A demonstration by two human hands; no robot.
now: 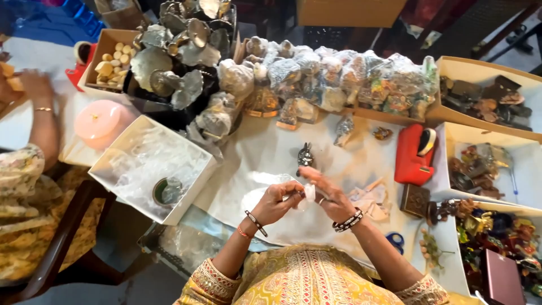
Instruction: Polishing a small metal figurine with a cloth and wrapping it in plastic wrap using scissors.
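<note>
Both hands meet over the white cloth-covered table [265, 152], just in front of the small dark metal figurine [305, 155] standing on it. The left hand [278, 200] is curled nearly closed, fingertips pinching a small white crumpled piece of wrapping [309, 192]. The right hand [327, 195] is partly curled, its fingers touching the same white piece from the other side.

Right of the figurine stands a red plastic tape dispenser [414, 153]. Left of the figurine sits an open white cardboard box of clear plastic wrap [152, 164], with a round pink lidded container [100, 121] beyond it. Behind the figurine lie many plastic-wrapped ornaments [339, 79]. Another person's hand [35, 85] rests far left of the figurine.
</note>
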